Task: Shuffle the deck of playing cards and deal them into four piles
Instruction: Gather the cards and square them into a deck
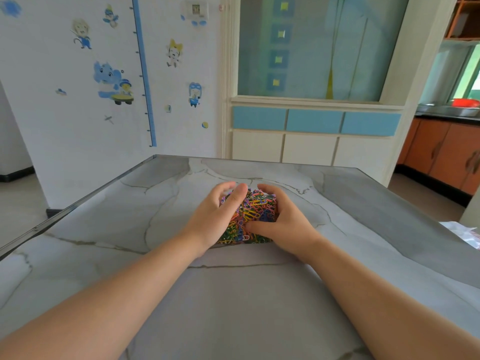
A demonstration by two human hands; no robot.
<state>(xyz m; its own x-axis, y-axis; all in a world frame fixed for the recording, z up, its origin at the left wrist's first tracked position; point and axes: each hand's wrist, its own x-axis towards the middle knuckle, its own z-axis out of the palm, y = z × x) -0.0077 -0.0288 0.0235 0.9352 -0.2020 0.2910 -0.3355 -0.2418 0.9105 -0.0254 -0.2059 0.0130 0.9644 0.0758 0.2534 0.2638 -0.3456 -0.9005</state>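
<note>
The deck of cards (249,216), backs printed with a tangle of multicoloured paper clips, lies on the grey marbled table (233,294) between your hands. Your left hand (215,216) curls over its left side and your right hand (280,219) clasps its right side, thumb on top.

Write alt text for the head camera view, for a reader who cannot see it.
Two bare hands, the left hand and right hand, grip a deck of playing cards with multicoloured patterned backs against a grey marble-look table. No dealt piles are visible. Behind is a white wall with blue cartoon stickers.
</note>
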